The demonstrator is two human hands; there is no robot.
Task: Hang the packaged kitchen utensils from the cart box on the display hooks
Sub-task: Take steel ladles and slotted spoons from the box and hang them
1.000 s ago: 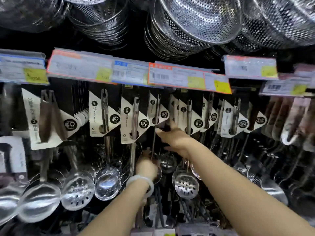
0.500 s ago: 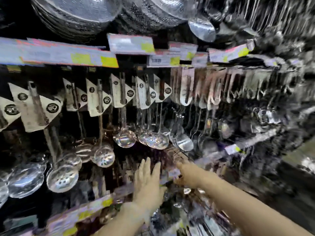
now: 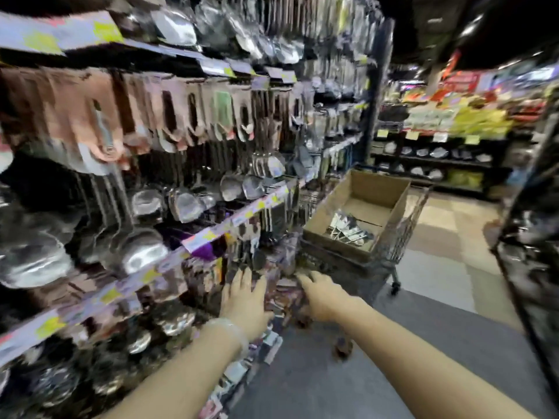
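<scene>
Wire cart (image 3: 402, 234) on grey floor (image 3: 393, 373), open cardboard box (image 3: 390, 213) inside (packaged utensils (image 3: 348, 228) at bottom)

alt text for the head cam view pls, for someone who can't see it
Blurred head-camera view of a shop aisle: both hands, left and right, empty and open, reach toward a cart holding a cardboard box with a few packaged utensils inside. Hanging utensils fill the display on the left.

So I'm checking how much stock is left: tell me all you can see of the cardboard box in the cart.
The brown cardboard box sits open-topped in the wire shopping cart, right of the display. Its walls stand upright, and the floor is mostly bare. A small blurred heap of shiny packaged utensils lies at its near end. Neither hand touches it.
</scene>
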